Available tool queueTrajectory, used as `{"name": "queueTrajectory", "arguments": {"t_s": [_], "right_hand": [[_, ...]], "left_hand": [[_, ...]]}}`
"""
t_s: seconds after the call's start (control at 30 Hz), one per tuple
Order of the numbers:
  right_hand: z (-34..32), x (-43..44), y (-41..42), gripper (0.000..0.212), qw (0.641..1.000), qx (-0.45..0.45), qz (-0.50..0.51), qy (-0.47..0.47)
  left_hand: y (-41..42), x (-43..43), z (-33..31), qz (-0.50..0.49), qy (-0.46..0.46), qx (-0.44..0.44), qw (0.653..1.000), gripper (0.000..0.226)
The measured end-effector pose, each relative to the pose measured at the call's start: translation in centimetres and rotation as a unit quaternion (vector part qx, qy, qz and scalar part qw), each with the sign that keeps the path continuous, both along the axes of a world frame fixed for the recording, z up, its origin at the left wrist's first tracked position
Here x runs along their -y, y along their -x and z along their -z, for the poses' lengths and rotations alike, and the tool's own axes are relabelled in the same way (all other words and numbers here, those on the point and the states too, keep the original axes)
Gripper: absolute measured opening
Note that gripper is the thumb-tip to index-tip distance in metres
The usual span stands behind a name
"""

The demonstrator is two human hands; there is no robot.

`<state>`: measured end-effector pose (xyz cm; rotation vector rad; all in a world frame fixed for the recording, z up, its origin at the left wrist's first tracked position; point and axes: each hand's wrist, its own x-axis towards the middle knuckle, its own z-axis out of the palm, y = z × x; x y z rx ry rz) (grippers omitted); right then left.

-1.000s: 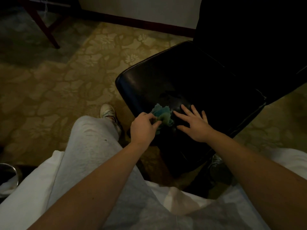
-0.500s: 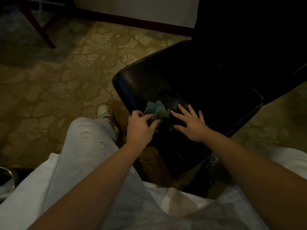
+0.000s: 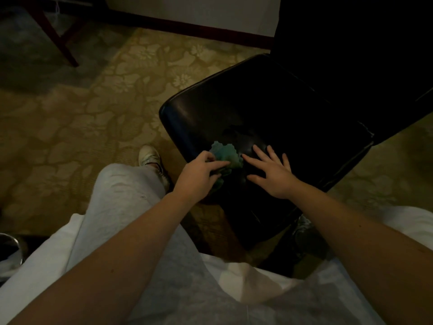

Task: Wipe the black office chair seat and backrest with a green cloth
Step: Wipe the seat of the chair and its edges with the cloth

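The black office chair seat [image 3: 269, 109] fills the middle right of the view, with its dark backrest [image 3: 356, 43] rising at the upper right. A crumpled green cloth [image 3: 225, 153] lies on the near left part of the seat. My left hand [image 3: 199, 174] pinches the cloth's near edge between thumb and fingers. My right hand [image 3: 271, 170] lies flat on the seat just right of the cloth, fingers spread, its index fingertip close to the cloth.
Patterned beige carpet [image 3: 93, 113] covers the floor. A dark wooden furniture leg [image 3: 61, 43] stands at the upper left. My grey-trousered knee [image 3: 126, 188] and white shoe [image 3: 150, 156] sit left of the seat. A metal rim [image 3: 9, 242] shows at the lower left edge.
My left hand has shifted the cloth slightly left along the seat's near edge, then stretched its fingers over it. My right hand stays flat beside it.
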<state>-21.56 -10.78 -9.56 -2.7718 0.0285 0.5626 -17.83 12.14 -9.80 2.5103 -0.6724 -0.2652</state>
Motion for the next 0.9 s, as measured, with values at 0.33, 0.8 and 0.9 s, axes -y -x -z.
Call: {"name": "queueTrajectory", "arguments": {"t_s": [0.33, 0.8, 0.9], "right_hand": [[-0.3, 1.2, 0.3, 0.058, 1.0, -0.01, -0.019, 0.005], [-0.3, 1.1, 0.4, 0.058, 1.0, -0.006, -0.016, -0.001], [-0.1, 1.2, 0.4, 0.059, 1.0, -0.001, -0.02, 0.005]], "left_hand": [[1.6, 0.0, 0.4, 0.004, 0.003, -0.037, 0.999, 0.037], [2.9, 1.1, -0.1, -0.064, 0.021, -0.059, 0.996, 0.034], [2.9, 0.8, 0.1, -0.05, 0.021, -0.043, 0.998, 0.034]]}}
